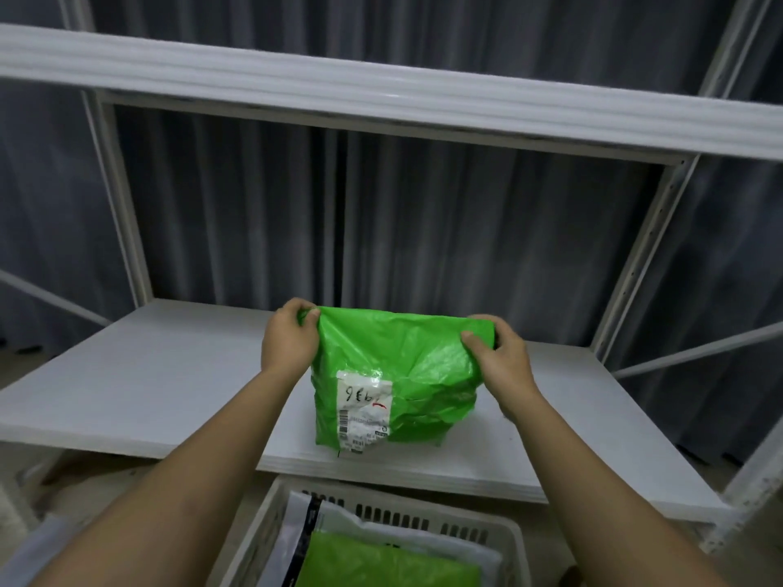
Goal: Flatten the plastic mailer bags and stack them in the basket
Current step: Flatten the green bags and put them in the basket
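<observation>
Green mailer: crumpled green plastic mailer bag [398, 374] with a white shipping label, on the white shelf board [148, 374], centre frame.
Left hand: left hand [288, 338] pinches the bag's corner at 10 o'clock.
Right hand: right hand [498, 358] pinches the corner at 2 o'clock.
Basket: white slotted plastic basket [423, 519] at 6 o'clock holds flattened mailers.
Risk: slick film could slip from either pinch; trapped air or creases would likely leave the stack lumpy.
</observation>
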`<state>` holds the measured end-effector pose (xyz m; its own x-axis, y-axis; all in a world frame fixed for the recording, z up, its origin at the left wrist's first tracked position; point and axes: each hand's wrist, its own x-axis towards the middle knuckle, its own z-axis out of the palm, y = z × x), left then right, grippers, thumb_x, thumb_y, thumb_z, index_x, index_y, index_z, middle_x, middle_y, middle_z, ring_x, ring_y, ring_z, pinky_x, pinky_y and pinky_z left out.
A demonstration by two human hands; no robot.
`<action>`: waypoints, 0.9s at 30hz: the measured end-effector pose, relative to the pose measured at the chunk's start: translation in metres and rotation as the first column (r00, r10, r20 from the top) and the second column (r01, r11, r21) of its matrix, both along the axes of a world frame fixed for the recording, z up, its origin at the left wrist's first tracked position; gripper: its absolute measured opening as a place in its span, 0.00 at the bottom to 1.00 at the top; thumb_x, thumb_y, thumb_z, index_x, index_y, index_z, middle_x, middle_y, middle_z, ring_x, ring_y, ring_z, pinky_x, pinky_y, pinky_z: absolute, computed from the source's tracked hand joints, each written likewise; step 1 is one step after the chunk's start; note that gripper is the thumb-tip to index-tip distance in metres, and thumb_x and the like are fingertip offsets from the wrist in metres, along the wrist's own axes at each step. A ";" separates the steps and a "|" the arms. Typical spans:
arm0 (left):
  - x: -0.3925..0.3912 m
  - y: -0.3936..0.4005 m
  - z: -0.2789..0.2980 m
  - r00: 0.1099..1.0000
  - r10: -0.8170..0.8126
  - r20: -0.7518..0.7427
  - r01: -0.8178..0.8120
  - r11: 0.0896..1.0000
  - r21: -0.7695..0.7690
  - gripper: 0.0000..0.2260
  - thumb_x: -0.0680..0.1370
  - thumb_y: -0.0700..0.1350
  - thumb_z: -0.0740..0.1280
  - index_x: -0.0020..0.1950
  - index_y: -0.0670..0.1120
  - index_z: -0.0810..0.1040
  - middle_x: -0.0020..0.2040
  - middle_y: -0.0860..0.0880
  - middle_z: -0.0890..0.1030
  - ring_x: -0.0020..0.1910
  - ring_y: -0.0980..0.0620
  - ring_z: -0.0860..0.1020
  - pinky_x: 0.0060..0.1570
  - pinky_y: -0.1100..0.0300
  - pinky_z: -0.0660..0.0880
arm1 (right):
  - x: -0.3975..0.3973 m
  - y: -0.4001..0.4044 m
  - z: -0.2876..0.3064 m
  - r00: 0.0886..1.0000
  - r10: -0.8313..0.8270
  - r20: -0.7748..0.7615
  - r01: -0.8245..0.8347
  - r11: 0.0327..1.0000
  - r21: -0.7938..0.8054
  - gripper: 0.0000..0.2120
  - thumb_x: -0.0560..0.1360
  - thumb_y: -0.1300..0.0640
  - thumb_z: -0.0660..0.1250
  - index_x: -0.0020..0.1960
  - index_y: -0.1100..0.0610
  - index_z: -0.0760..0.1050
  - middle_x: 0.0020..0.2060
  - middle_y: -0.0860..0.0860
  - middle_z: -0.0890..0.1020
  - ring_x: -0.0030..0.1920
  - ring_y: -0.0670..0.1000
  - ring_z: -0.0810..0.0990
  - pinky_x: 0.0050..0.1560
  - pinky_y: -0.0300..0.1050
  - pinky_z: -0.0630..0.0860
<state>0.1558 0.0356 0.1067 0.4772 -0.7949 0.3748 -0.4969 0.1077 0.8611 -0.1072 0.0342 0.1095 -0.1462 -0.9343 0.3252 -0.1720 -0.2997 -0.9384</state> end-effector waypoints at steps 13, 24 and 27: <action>-0.006 -0.014 -0.020 0.978 -0.208 0.005 0.205 0.970 0.129 0.24 0.81 0.46 0.60 0.76 0.47 0.59 0.76 0.45 0.60 0.73 0.49 0.62 0.71 0.58 0.58 | 0.013 -0.072 -0.037 0.918 -0.307 0.250 0.233 0.930 0.285 0.13 0.75 0.65 0.66 0.59 0.58 0.74 0.56 0.59 0.79 0.49 0.54 0.78 0.55 0.49 0.77; -0.017 -0.053 -0.151 0.870 -0.458 0.184 0.269 0.752 0.602 0.27 0.82 0.51 0.59 0.78 0.50 0.53 0.78 0.40 0.52 0.77 0.43 0.51 0.74 0.50 0.53 | 0.022 -0.083 -0.140 0.998 -0.045 0.039 0.022 0.892 0.452 0.26 0.79 0.60 0.63 0.75 0.54 0.60 0.72 0.58 0.64 0.67 0.56 0.68 0.55 0.42 0.67; -0.026 -0.062 -0.166 0.859 -0.432 0.275 0.188 0.766 0.615 0.30 0.81 0.52 0.61 0.78 0.51 0.50 0.78 0.40 0.47 0.77 0.39 0.46 0.74 0.47 0.51 | 0.019 -0.092 -0.167 0.988 -0.006 -0.156 0.076 0.892 0.446 0.27 0.77 0.60 0.66 0.74 0.54 0.62 0.71 0.59 0.64 0.68 0.58 0.68 0.57 0.43 0.67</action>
